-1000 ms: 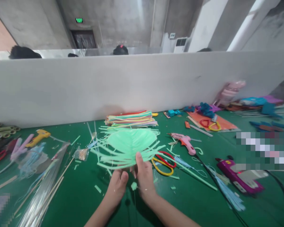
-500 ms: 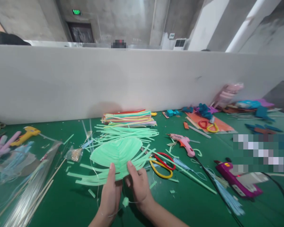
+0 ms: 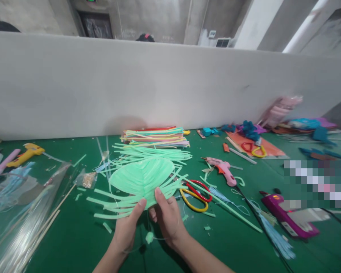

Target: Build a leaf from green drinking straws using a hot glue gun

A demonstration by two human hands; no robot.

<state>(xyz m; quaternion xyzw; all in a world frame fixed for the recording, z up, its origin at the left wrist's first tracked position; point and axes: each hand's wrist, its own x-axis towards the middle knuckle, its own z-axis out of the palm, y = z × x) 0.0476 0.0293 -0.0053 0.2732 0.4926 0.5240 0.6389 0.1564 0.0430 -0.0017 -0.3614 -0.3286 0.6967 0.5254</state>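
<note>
A light green leaf shape (image 3: 142,176), built of narrow strips with loose ends fanning out on both sides, is held above the table by both hands. My left hand (image 3: 127,223) grips its near edge, thumb on top and fingers hidden beneath. Beside it, my right hand (image 3: 169,218) pinches the same edge with the thumb on top, its fingers partly under the leaf. A thin thread with a small green lump (image 3: 149,237) hangs between the wrists. Just right of the leaf lie scissors (image 3: 197,195) with one red and one yellow handle loop.
Green strips (image 3: 156,154) and a multicoloured strip bundle (image 3: 156,137) lie behind the leaf. Glue guns in pink (image 3: 223,170), purple (image 3: 287,218) and yellow (image 3: 27,154) rest around. Thin sticks (image 3: 42,235) and plastic wrap lie left. A white partition (image 3: 170,83) stands behind.
My left hand has shifted its thumb right along the leaf's near edge, closer to my right thumb. The leaf stays held by both hands. The camera view has tilted down slightly.
</note>
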